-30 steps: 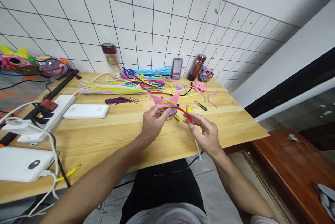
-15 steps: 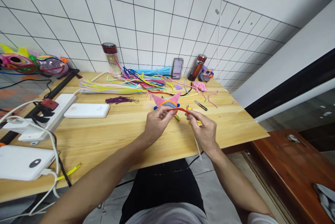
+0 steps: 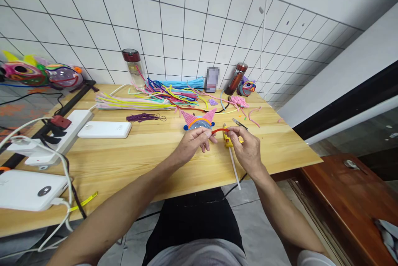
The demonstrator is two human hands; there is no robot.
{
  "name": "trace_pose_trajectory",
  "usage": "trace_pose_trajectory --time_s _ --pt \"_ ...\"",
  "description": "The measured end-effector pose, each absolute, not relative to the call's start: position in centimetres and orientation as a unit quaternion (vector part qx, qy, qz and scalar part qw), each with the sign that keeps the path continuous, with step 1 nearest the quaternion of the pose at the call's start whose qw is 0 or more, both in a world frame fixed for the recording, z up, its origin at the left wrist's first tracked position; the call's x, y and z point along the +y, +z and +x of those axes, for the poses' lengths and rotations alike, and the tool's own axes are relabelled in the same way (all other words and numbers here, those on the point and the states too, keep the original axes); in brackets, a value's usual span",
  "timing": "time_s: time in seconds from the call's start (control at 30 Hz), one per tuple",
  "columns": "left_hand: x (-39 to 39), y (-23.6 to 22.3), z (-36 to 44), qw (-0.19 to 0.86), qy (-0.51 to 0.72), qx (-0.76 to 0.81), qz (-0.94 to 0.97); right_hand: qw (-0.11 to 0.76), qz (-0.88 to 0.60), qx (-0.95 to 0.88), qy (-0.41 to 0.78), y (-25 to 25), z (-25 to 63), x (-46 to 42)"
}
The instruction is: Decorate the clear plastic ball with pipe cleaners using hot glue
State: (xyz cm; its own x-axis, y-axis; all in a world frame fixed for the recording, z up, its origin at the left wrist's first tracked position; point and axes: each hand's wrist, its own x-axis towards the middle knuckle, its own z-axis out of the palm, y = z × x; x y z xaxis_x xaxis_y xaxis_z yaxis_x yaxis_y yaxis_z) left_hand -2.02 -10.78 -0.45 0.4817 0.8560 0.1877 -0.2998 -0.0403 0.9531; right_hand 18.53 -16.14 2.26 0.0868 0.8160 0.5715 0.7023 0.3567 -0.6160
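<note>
A red pipe cleaner (image 3: pixel 220 130) is stretched in a slight arch between my two hands. One end is pinched by my left hand (image 3: pixel 195 141), and the other by my right hand (image 3: pixel 247 146). Just behind my left hand sits a craft figure (image 3: pixel 199 123) with pink pointed ears, an orange arc and blue pompoms; its lower part is hidden by the hand. A yellow glue gun (image 3: pixel 228 141) with a white glue stick (image 3: pixel 235 168) lies partly behind my right hand.
Bundles of coloured pipe cleaners (image 3: pixel 133 102) lie at the back, near purple strands (image 3: pixel 145 117). Snips (image 3: pixel 240 124) rest behind my right hand. White power banks (image 3: pixel 104 129) and a power strip (image 3: pixel 60 141) occupy the left. Two bottles (image 3: pixel 236 78) and a phone (image 3: pixel 212 79) stand by the wall.
My left hand has slid along the red pipe cleaner towards my right hand, leaving a shorter span between them. Its lower fingers have spread, and more of the glue gun shows.
</note>
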Motion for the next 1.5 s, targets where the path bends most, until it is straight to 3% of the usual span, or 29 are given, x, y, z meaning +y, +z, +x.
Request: trace_pose_trajectory --time_s 0.4,0.53,0.7,0.93,1.1,1.23,1.5 --pt "-11.0 -0.8 -1.6 0.628 0.445 0.295 0.566 0.512 -0.571 -0.572 0.291 0.1 19.7 -16.2" --pt "-11.1 -0.8 -1.7 0.599 0.458 0.321 0.573 0.515 -0.601 -0.558 0.251 -0.5 22.1 -14.8" --pt "-11.2 -0.9 -1.6 0.573 0.458 0.333 0.592 0.440 -0.699 -0.549 0.127 -1.7 26.6 -12.5" --pt "-11.2 -0.8 -1.7 0.556 0.446 0.342 0.613 0.397 -0.743 -0.536 0.056 -2.6 29.8 -11.9" --pt "-11.1 -0.9 -1.9 0.539 0.433 0.344 0.635 0.393 -0.664 -0.626 0.113 -0.3 27.6 -13.2" --pt "-11.0 -0.9 -2.1 0.536 0.413 0.332 0.657 0.378 -0.465 -0.769 0.224 2.6 24.7 -14.9" --pt "-10.9 -0.8 -2.5 0.603 0.374 0.300 0.638 0.302 -0.332 -0.861 0.241 4.8 22.3 -15.7"
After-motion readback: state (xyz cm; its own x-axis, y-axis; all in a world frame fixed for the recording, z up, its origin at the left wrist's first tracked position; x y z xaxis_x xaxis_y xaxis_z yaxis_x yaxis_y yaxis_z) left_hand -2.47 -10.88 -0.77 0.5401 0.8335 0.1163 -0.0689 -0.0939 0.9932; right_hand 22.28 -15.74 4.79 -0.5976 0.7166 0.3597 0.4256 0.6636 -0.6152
